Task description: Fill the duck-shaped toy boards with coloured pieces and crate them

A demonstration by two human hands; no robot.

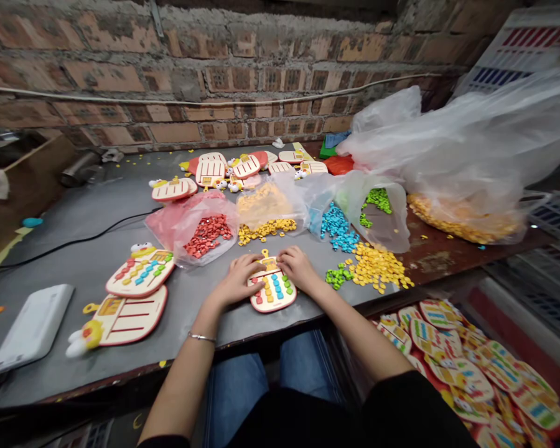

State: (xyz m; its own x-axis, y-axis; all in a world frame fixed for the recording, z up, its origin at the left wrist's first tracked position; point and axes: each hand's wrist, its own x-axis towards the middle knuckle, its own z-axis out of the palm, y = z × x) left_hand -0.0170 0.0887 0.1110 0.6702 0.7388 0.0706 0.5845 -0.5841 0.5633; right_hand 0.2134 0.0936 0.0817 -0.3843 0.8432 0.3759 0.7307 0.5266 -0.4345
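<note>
A small toy abacus board [273, 289] with coloured beads lies on the grey table [98, 218] in front of me. My left hand [238, 279] rests with curled fingers on the board's left edge. My right hand [296, 267] presses curled fingers on its upper right edge. Right beyond the hands lie loose yellow beads [266, 229], red beads [208, 235] in a pink bag, blue beads [338, 227] and green beads [338, 275].
A beaded duck-shaped board [140, 270] and an unbeaded one [121, 320] lie at left, beside a white box [32, 326]. More boards [214, 171] sit at the back. Large plastic bags [466, 155] stand right. A bin of beaded boards [471, 367] is lower right.
</note>
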